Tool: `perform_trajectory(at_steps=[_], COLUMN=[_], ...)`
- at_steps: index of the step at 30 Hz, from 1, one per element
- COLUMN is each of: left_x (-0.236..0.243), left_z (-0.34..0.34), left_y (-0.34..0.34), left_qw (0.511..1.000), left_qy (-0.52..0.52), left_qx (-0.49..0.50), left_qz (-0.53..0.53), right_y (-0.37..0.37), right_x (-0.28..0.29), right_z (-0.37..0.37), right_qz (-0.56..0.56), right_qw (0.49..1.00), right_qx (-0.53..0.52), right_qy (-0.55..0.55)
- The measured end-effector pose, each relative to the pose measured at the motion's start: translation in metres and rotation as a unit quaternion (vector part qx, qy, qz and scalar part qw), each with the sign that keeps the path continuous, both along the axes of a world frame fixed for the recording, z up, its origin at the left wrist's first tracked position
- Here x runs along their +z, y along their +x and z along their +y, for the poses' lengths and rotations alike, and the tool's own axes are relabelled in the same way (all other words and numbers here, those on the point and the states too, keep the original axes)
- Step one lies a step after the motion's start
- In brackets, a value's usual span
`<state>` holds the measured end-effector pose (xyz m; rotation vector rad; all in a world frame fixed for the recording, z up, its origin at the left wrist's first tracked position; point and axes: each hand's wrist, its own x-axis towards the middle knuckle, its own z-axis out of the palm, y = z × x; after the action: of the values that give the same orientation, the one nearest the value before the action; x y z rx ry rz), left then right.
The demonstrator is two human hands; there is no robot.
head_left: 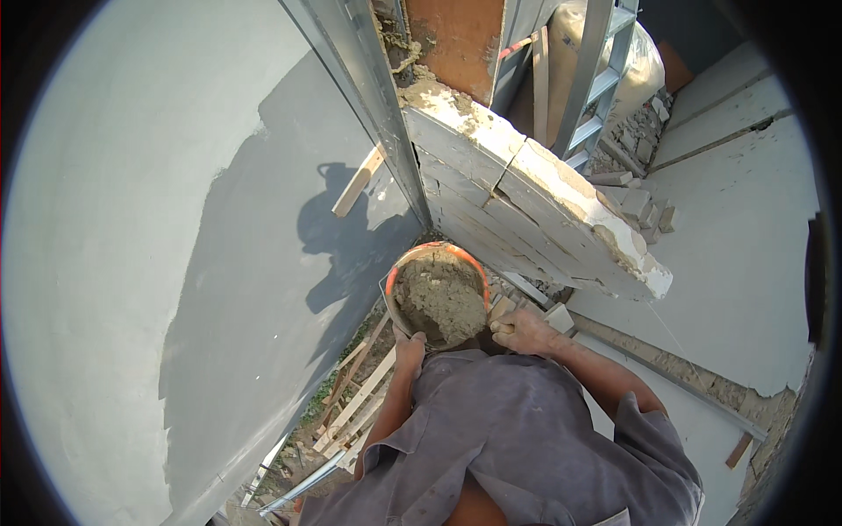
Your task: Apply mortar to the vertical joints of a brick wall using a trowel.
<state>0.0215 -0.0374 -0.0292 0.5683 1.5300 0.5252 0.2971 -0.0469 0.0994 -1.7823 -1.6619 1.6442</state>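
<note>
A bucket [485, 273] with an orange rim is full of wet grey-brown mortar [441, 298] and sits close in front of my body. My left hand [410, 352] grips its near left side, thumb up by the rim. At the bucket's right edge my right hand [524, 332] is closed, its fingers curled; what they hold is mostly hidden, and I cannot make it out. Just beyond the bucket stands a partly built wall of grey blocks [491, 215], with rough mortar and pale patches along its top.
On the left rises a large grey wall [254, 245], partly coated darker. An upright metal frame [373, 96] stands where it meets the block wall, near a projecting wood piece [358, 181]. A metal ladder [601, 83] and rubble [636, 145] lie beyond. Wooden strips [360, 408] lie lower left.
</note>
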Motion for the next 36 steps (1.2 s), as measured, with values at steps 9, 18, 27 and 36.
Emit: perform_trajectory(at_steps=[9,18,27,36], left_x=[0.0,0.0,-0.002,0.019], left_z=[0.007,-0.005,-0.018,-0.018], left_y=[-0.001,0.009,0.005,0.017], left_qw=[0.992,0.988,0.985,0.981], left_qy=[-0.046,0.037,0.064,0.072], left_qx=[-0.063,-0.059,-0.055,-0.104], left_qz=[0.102,0.138,0.148,0.148], right_y=[0.04,-0.011,0.014,0.049], right_x=[0.18,0.151,0.129,0.054], right_z=[0.084,0.289,0.178,0.062], right_qz=[-0.041,-0.304,-0.109,-0.389], right_qw=[0.987,0.837,0.868,0.894], right_qx=[-0.125,-0.177,-0.202,0.174], right_qy=[0.092,0.419,0.439,0.141])
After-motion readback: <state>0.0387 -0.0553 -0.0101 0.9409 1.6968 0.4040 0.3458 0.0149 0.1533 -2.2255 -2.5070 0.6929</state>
